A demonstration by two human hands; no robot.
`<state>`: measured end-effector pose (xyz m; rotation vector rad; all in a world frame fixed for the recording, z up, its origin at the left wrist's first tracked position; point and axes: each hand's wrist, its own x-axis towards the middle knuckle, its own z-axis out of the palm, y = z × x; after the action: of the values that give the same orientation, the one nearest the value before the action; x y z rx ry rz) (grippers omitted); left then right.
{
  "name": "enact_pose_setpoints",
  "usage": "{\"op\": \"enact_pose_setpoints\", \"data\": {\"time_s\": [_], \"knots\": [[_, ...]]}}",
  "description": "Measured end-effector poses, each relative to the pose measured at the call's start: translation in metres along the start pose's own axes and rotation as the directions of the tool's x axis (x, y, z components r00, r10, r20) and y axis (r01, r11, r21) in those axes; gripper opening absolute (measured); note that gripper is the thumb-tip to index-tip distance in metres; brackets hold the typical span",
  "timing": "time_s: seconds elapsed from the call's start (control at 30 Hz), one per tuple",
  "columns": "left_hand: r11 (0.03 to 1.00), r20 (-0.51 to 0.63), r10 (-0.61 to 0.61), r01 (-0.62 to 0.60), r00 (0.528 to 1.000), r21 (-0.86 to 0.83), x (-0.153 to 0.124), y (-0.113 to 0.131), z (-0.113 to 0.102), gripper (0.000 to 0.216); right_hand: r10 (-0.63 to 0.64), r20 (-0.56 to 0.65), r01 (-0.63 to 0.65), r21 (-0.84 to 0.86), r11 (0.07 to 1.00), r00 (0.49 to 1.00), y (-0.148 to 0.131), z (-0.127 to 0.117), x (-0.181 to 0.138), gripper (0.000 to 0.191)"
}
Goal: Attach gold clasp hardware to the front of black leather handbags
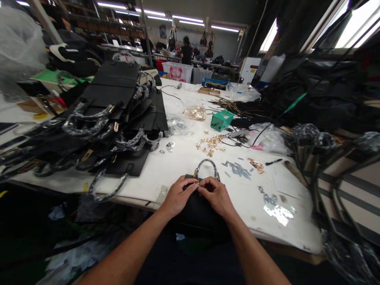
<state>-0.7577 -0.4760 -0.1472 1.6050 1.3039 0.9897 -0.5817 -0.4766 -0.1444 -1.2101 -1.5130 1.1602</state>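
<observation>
A black handbag panel (202, 209) rests against the table's front edge, its plastic-wrapped handle (207, 161) standing up at the far end. Over the panel, near the handle's base, my left hand (181, 194) and my right hand (216, 194) meet with fingertips pinched. Between them is a small gold metal fitting (198, 183), partly covered by the fingers. Just beyond the handle lie scattered gold fittings (210, 152). To their right spreads a pile of flat grey metal plates (239, 169).
Black bag panels with wrapped handles (118, 91) are heaped at left. A green box (222, 120) with cables stands mid-table. More bag pieces (350, 178) line the right edge. A pen (273, 162) and shiny plates (278, 213) lie at right. A person (187, 52) is far behind.
</observation>
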Motion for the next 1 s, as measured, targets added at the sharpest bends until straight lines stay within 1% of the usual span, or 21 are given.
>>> {"op": "enact_pose_setpoints", "data": {"time_s": [0.1,0.23,0.3,0.4,0.53,0.67,0.73,0.83,0.9,1.0], "knots": [[1.000,0.003,-0.004,0.004,1.000,0.005,-0.001,0.001,0.000,0.024,-0.036,-0.031,0.034,-0.046,0.998,0.999,-0.002,0.000,-0.002,0.012],[1.000,0.002,0.009,-0.009,1.000,0.006,-0.002,-0.001,0.000,0.024,0.004,0.031,-0.003,-0.040,0.999,1.000,-0.004,-0.004,-0.003,0.017],[1.000,0.012,0.010,-0.010,1.000,0.014,-0.002,-0.001,-0.001,0.024,0.006,0.043,-0.005,-0.038,0.999,0.999,-0.003,-0.006,-0.003,0.018],[1.000,0.033,0.007,-0.008,0.999,0.030,-0.001,-0.001,-0.001,0.024,-0.053,0.057,0.055,-0.042,0.998,0.997,0.000,-0.008,-0.001,0.017],[0.999,0.038,0.016,-0.018,0.999,0.047,-0.002,-0.001,-0.002,0.024,-0.154,0.047,0.156,-0.040,0.987,0.987,0.002,-0.007,-0.002,0.012],[0.999,0.039,0.026,-0.028,0.999,0.040,-0.003,-0.001,-0.001,0.023,-0.209,0.031,0.209,-0.018,0.978,0.978,0.004,-0.006,-0.004,0.010],[0.999,0.032,0.024,-0.024,0.999,0.023,-0.003,-0.001,-0.001,0.023,-0.178,0.019,0.178,0.017,0.984,0.984,0.005,-0.006,-0.004,0.010],[1.000,0.015,0.020,-0.020,1.000,0.000,-0.004,0.000,0.000,0.024,-0.027,0.032,0.022,0.151,0.988,0.999,0.006,-0.006,-0.004,0.015],[1.000,0.006,0.029,-0.029,1.000,-0.002,-0.004,0.001,0.001,0.024,0.054,0.048,-0.063,0.207,0.976,0.997,0.007,-0.006,-0.003,0.021],[0.999,-0.008,0.044,-0.044,0.999,0.016,-0.005,0.000,0.002,0.025,0.094,0.043,-0.100,0.166,0.981,0.995,0.007,-0.005,0.000,0.025]]}}
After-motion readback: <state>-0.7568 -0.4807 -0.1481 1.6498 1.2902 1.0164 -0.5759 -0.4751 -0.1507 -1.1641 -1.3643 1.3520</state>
